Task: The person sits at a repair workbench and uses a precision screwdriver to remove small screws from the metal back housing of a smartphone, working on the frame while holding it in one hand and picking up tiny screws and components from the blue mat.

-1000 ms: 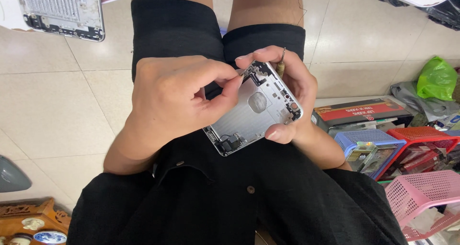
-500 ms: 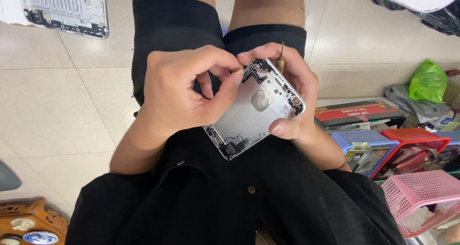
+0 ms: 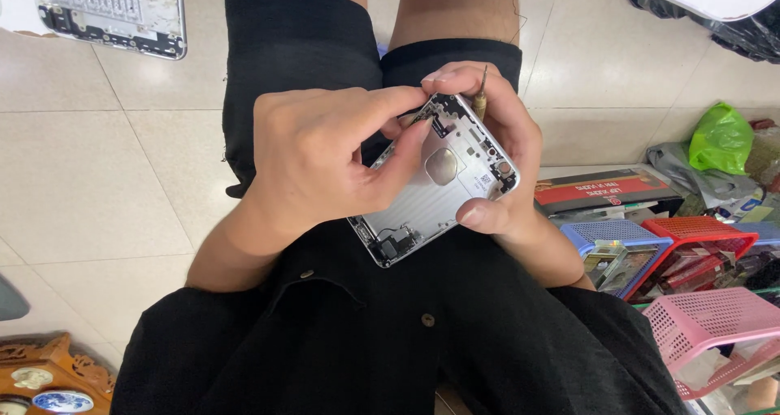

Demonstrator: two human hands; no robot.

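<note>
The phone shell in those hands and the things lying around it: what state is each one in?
Phone shell: opened, inside facing up, tilted over the lap.
Left hand: fingertips pinching at the shell's top corner.
Right hand: gripping the shell's edge, a thin tool tucked between its fingers.
Second phone housing: opened, lying flat.
Pink basket: upright, holding items.
Red basket: upright, filled.
Green bag: crumpled.
</note>
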